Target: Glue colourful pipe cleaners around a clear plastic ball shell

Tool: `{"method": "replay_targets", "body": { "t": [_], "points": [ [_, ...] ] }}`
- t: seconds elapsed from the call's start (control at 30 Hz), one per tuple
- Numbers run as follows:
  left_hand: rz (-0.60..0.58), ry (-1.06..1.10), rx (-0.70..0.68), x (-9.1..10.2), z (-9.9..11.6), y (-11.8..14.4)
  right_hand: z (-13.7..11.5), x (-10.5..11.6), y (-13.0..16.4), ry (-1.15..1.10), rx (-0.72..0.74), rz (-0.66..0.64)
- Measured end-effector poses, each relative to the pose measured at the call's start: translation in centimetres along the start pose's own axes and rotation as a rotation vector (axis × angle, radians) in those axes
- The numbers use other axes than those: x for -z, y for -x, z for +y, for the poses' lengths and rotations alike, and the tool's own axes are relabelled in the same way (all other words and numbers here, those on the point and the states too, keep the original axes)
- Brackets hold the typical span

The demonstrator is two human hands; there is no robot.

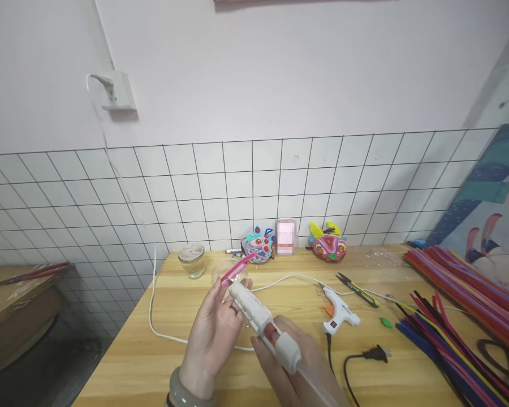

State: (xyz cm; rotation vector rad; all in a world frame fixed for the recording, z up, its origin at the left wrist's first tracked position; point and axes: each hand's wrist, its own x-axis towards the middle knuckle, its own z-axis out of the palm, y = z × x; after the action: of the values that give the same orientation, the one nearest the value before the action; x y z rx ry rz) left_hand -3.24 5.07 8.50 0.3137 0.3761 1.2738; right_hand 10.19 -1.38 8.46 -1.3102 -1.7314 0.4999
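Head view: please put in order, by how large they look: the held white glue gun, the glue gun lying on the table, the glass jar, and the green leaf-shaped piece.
1. Held white glue gun, probably helped by nearness.
2. Lying glue gun and glass jar: too close to rank.
3. Green leaf-shaped piece.

"Where do we find our hands?"
"Low in the centre, close together. Our left hand [215, 334] angles upward from its wrist, palm turned up, thumb and fingers bent in a light grip."
"And on the other side?"
"Our right hand [311, 353] reaches in from below, closed in a grip, partly hidden."
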Motion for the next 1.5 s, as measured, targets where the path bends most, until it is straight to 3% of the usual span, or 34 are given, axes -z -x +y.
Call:
{"method": "replay_targets", "body": {
  "t": [0.13, 0.37, 1.5],
  "points": [
    [0.080, 0.011, 0.024, -0.4, 0.0, 0.1, 0.0, 0.0, 0.1, 0.038, -0.013, -0.009],
    [0.060, 0.033, 0.022, -0.5, 0.2, 0.0, 0.5, 0.0, 0.1, -0.049, -0.016, -0.002],
    [0.082, -0.039, 0.011, -0.6, 0.0, 0.0, 0.4, 0.5, 0.0, 0.008, 0.026, 0.009]
  ]
}}
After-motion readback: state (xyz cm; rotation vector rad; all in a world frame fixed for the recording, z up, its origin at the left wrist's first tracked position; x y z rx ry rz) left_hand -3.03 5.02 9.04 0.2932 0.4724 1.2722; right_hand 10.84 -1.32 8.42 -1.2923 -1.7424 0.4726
